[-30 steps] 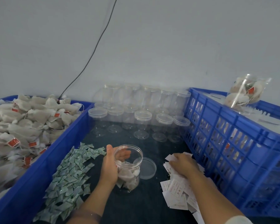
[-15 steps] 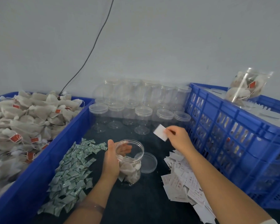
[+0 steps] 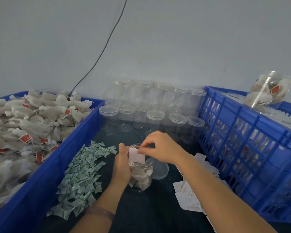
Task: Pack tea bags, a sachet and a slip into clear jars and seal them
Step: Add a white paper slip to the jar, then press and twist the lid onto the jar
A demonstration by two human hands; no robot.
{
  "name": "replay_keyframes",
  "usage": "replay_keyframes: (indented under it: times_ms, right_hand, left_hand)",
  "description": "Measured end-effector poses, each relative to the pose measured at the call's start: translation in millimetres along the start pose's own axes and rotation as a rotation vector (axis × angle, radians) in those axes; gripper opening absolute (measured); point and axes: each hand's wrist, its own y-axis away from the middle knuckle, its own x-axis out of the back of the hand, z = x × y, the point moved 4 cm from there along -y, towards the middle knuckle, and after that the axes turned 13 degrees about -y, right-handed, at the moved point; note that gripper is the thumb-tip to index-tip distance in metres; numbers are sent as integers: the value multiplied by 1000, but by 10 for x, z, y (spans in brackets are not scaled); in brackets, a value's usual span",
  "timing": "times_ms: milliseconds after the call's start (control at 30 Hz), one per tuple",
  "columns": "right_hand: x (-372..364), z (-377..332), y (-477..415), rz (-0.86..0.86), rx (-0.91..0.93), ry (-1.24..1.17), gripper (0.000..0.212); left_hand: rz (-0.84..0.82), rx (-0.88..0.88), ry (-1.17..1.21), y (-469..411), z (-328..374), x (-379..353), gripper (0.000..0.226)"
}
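A clear open jar [image 3: 141,175] stands on the dark table, with several tea bags inside it. My left hand [image 3: 122,167] grips its left side. My right hand [image 3: 160,147] hovers over the jar's mouth and pinches a white paper slip [image 3: 136,155], which hangs partly inside the rim. The jar's clear lid [image 3: 160,169] lies flat just right of it. More slips [image 3: 188,195] are scattered under my right forearm. A pile of green sachets [image 3: 81,179] lies to the left of the jar.
A blue bin [image 3: 45,165] heaped with tea bags [image 3: 23,125] fills the left. Several lidded jars without contents [image 3: 154,113] stand stacked at the back wall. A blue slatted crate [image 3: 250,148] at the right carries a filled jar [image 3: 269,91] on top.
My right hand lifted one slip from the pile, carried it up and left, and now holds it in the jar's mouth. The left hand stayed on the jar.
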Motion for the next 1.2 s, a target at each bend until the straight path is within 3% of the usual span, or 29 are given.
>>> replay_keyframes:
  times_ms: [100, 167, 267, 367, 567, 633, 733, 833, 933, 1100, 1200]
  right_hand:
    - [150, 94, -17, 226, -46, -313, 8]
    - [171, 355, -19, 303, -166, -258, 8]
    - [-47, 846, 97, 107, -469, -44, 45]
    - [-259, 1139, 245, 15, -589, 35, 56]
    - [-216, 1094, 205, 101, -473, -37, 51]
    - [-111, 1035, 189, 164, -453, -203, 47]
    - [-89, 891, 171, 103, -462, -456, 16]
    - [-96, 729, 119, 128, -439, -640, 25]
    - [-102, 522, 43, 83, -390, -841, 11]
    - [-123, 76, -4, 2, -202, -473, 27]
    - [-244, -130, 15, -80, -42, -146, 54]
  left_hand:
    - [13, 19, 14, -12, -12, -1, 66]
    - [14, 18, 14, -7, 5, -2, 71]
    - [32, 1, 2, 9, 14, 11, 72]
    - [33, -20, -7, 12, 12, 14, 72]
    - [37, -18, 11, 24, 24, 6, 74]
    - [42, -13, 23, 33, 23, 2, 74]
    - [47, 2, 33, 37, 19, 2, 77]
    - [33, 35, 53, 17, -7, -2, 77]
    - [20, 67, 69, -3, -44, -5, 71]
    - [28, 74, 88, -29, -109, 8, 67]
    - [74, 96, 117, -56, -180, 36, 70]
